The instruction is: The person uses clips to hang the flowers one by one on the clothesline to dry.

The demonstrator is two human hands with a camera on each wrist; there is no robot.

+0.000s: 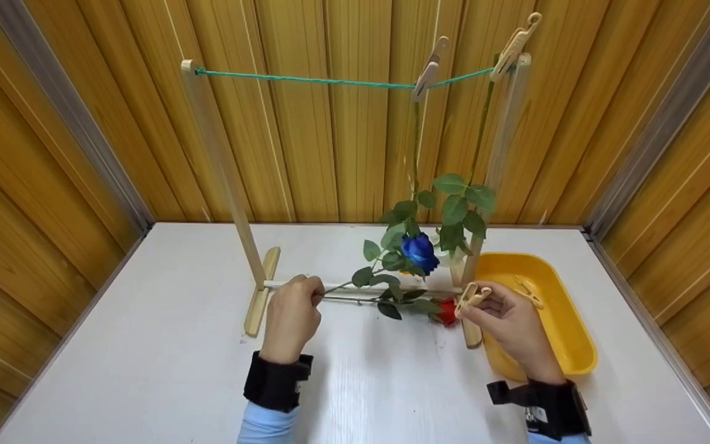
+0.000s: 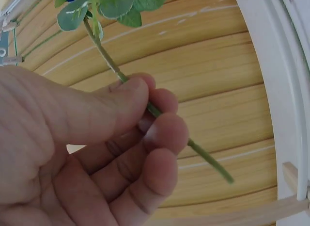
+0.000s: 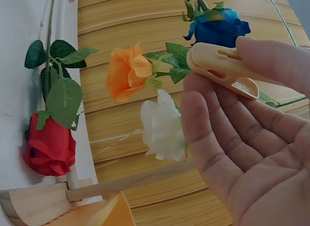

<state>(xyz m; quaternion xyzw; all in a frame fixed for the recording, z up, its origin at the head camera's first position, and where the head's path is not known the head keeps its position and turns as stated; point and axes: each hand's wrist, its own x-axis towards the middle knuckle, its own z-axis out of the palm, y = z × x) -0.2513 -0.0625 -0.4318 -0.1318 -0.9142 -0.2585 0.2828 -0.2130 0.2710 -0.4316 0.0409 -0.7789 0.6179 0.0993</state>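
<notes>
My left hand [image 1: 313,295] [image 2: 145,104] pinches the bare end of a green stem [image 2: 109,58] between thumb and fingers. That stem runs up past leaves to a blue rose [image 1: 420,251] [image 3: 220,27] held above the table. My right hand [image 1: 481,296] [image 3: 223,73] grips a tan clothespin [image 1: 471,297] [image 3: 213,58] between thumb and fingers, just right of the rose. A red rose [image 1: 447,310] [image 3: 48,146] lies on the white table below. An orange flower [image 3: 126,71] and a white flower [image 3: 162,124] hang head-down behind.
A wooden rack [image 1: 225,166] carries a green string [image 1: 306,79] with two clothespins [image 1: 429,68] clamping hanging stems. A yellow tray [image 1: 577,351] at the right holds another clothespin [image 1: 527,291]. Wood-panelled walls enclose the white table [image 1: 164,357].
</notes>
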